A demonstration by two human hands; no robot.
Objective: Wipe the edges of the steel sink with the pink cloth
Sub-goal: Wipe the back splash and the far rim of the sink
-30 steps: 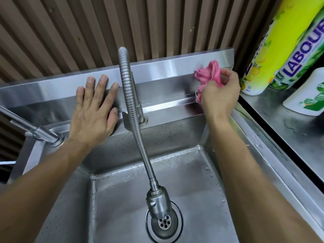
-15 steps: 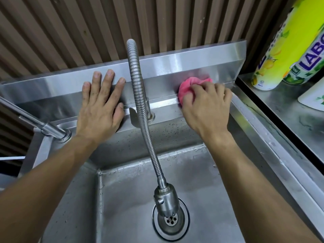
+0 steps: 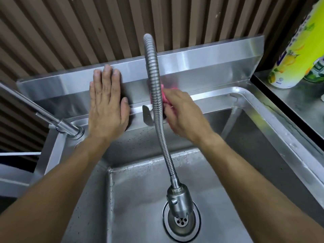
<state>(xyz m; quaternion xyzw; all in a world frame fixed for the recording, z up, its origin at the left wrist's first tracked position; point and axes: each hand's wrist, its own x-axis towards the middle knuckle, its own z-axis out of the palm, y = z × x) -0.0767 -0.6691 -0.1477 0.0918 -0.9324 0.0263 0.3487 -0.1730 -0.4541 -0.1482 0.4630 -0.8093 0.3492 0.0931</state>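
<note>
From the head camera, a ribbed flexible faucet hose (image 3: 154, 95) is arching up from the back ledge and bending down to a spray head (image 3: 178, 202) hanging over the drain (image 3: 181, 222). The hose is crossing in front of the pink cloth (image 3: 164, 99) and hiding part of it. A 2nd, straight tap (image 3: 57, 122) is slanting in at the left corner. On the counter (image 3: 298, 100) to the right, a yellow-green bottle (image 3: 296, 53) is standing beside a green one (image 3: 317, 71), well apart from the hands.

The steel sink (image 3: 273, 120) is running its long back edge left to right under a raised backsplash (image 3: 201, 62), with water drops dotting the basin wall.

The pink cloth is lying bunched on the back ledge just right of the hose; only a small crumpled patch is showing. The right hand (image 3: 185, 114) is pressing over it, fingers (image 3: 172, 95) curled closed around the cloth. The left hand (image 3: 107, 106) is resting flat on the backsplash, fingers spread straight and holding nothing.
</note>
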